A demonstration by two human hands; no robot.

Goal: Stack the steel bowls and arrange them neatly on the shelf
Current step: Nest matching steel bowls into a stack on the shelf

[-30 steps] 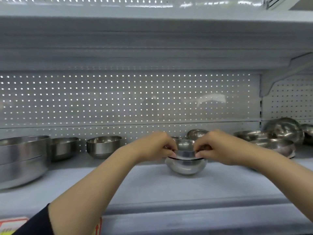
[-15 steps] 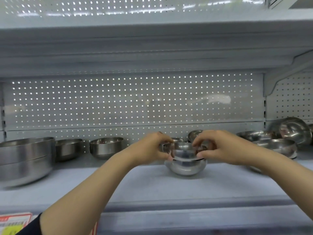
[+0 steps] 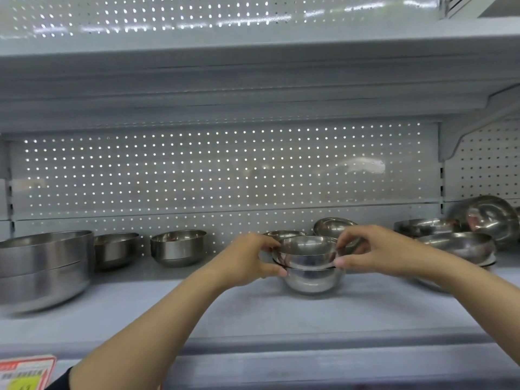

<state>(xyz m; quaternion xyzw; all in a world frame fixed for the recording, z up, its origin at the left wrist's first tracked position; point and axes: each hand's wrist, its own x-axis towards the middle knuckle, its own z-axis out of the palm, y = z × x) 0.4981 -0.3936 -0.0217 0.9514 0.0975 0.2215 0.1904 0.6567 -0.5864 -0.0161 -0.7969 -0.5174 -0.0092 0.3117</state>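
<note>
the left hand (image 3: pixel 247 260) and right hand (image 3: pixel 371 253) pinch the rim of the top steel bowl (image 3: pixel 306 253) from either side, thumbs low and fingers hooked over the edge, and it now sits higher and tilted in the bottom bowl (image 3: pixel 312 281) than half a second ago, when it lay deeper. the bottom bowl has not moved on the shelf (image 3: pixel 253 313). left of this stack stand a small bowl (image 3: pixel 178 247), another bowl (image 3: pixel 115 250) and a large stacked pair (image 3: pixel 42 268), which look closer to the stack than before, as the camera has shifted.
</note>
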